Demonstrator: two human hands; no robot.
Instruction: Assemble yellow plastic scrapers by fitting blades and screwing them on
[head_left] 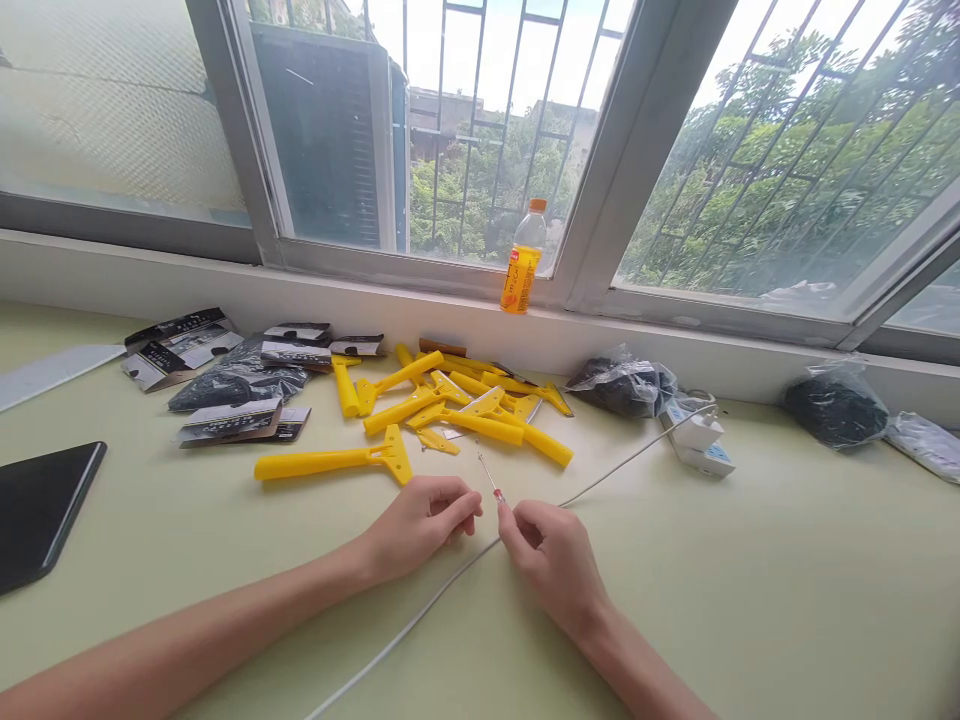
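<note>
In the head view my right hand [553, 555] grips a small screwdriver [489, 474] by its reddish handle. Its thin metal shaft points up and away from me, toward the yellow parts. Close by on the left, my left hand [431, 520] rests on the table with its fingers curled together; whatever they hold, if anything, is hidden. Just beyond that hand lies a yellow scraper handle [322, 464] with a flared head. Behind it several yellow scrapers [480, 425] form a loose pile, some with metal blades. A small yellow plate [437, 441] lies at the pile's front.
A white cable [420, 612] crosses the table beneath my right hand to a power strip [697, 440]. Cardboard packaging [229, 422] and a bag of dark items [244, 375] lie left. A black tablet-like object [49, 515] is far left. A juice bottle [523, 262] stands on the sill.
</note>
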